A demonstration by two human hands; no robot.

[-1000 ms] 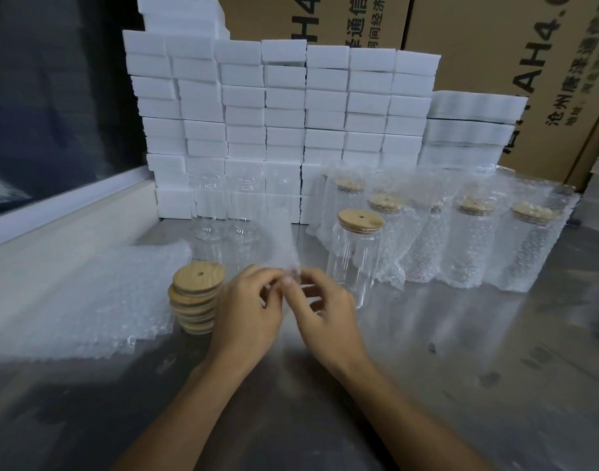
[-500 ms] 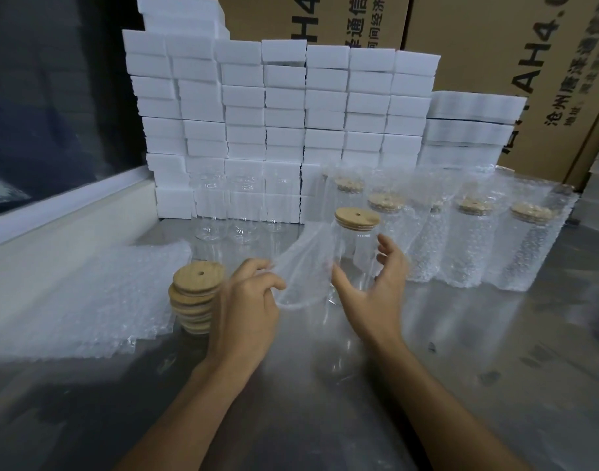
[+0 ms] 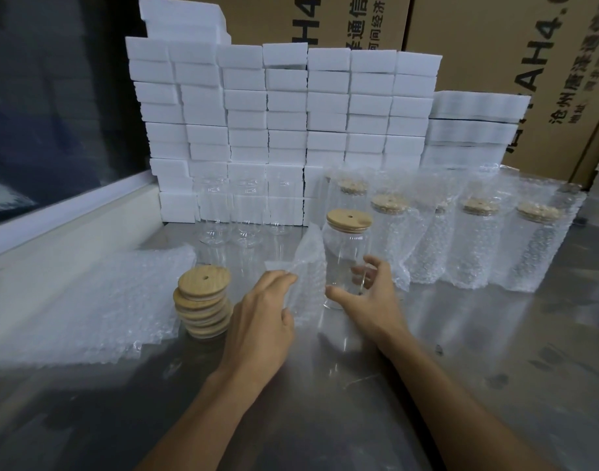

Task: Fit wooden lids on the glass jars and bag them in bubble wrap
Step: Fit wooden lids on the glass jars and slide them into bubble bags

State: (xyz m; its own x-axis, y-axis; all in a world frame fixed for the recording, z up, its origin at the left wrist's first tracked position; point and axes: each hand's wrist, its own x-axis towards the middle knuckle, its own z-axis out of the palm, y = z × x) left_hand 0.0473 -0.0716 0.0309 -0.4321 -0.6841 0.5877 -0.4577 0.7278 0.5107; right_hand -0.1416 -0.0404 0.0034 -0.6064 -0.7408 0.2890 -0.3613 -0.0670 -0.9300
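The lidded glass jar (image 3: 346,258) stands upright on the steel table (image 3: 461,351), long axis vertical, bamboo lid (image 3: 349,219) on top with its little hole facing up. Right hand (image 3: 371,302) is curled round the jar's lower half, thumb in front, fingers showing through the glass. Left hand (image 3: 260,321) pinches a bubble wrap bag (image 3: 306,277) just left of the jar, touching it. Left of that there's a stack of wooden lids (image 3: 203,302) and a pile of bubble wrap bags (image 3: 87,300). Bare jars (image 3: 230,215) sit behind, bagged jars (image 3: 468,243) to the right. White foam blocks (image 3: 284,107) and cardboard cartons (image 3: 512,62) at the back.
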